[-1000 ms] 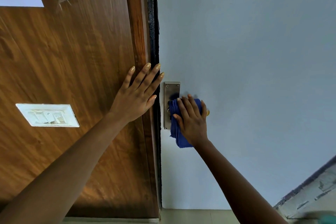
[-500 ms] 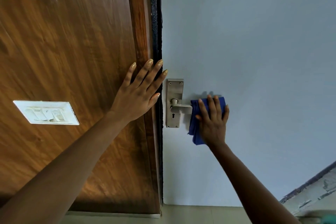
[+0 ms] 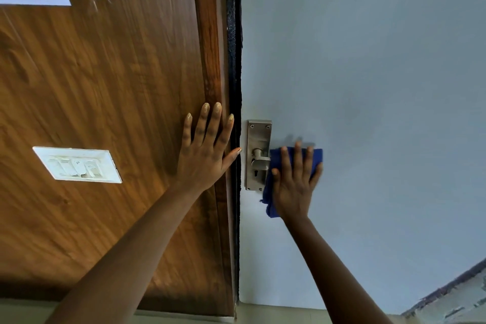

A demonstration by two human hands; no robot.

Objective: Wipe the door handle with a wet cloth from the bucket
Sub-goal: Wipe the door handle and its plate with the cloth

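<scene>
- The right hand (image 3: 294,184) lies flat with its fingers stretched out, pressing a blue cloth (image 3: 271,192) over the lever of the door handle (image 3: 260,159); only the lever's neck shows beside the cloth.
- The handle sits on a steel backplate (image 3: 258,139) at the edge of the pale grey door (image 3: 368,87); the plate's keyhole is just left of the cloth.
- The cloth's lower end hangs loose below the palm.
- The left hand (image 3: 205,150) is spread wide, palm flat on the wooden panel (image 3: 105,87), its thumb reaching toward the dark gap next to the plate.
- A white switch plate (image 3: 77,164) is mounted on the wood, well left of that hand.
</scene>
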